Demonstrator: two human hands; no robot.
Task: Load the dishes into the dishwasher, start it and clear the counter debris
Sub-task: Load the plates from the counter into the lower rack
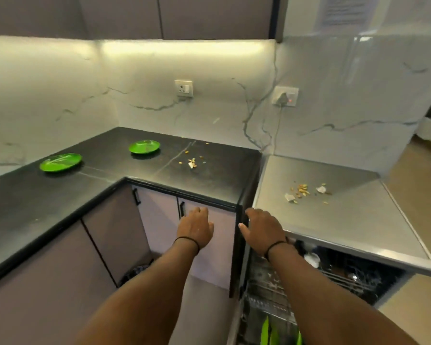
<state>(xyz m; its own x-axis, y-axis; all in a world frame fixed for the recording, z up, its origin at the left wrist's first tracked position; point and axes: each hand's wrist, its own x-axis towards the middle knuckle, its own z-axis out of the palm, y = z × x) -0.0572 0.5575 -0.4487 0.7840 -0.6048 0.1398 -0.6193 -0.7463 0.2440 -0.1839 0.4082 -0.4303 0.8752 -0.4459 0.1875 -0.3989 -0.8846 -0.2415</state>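
Two green plates lie on the black L-shaped counter point(139, 180): one point(60, 162) on the left arm, another point(144, 146) near the back corner. The dishwasher point(344, 275) stands open at the lower right, its wire racks pulled out, with green plates point(268, 331) upright in the lower rack. Food scraps point(191, 162) lie on the black counter, and more debris point(306, 191) on the steel top. My left hand point(195, 226) hangs in front of the cabinet doors, fingers loosely curled, holding nothing. My right hand point(263, 229) is open beside the counter's end panel, above the racks.
A steel worktop point(334, 220) covers the dishwasher. Two wall sockets point(183, 87) sit on the marble backsplash; a plug with a cord is in the right socket point(285, 96). A dark bin point(134, 272) stands on the floor in the corner below the cabinets.
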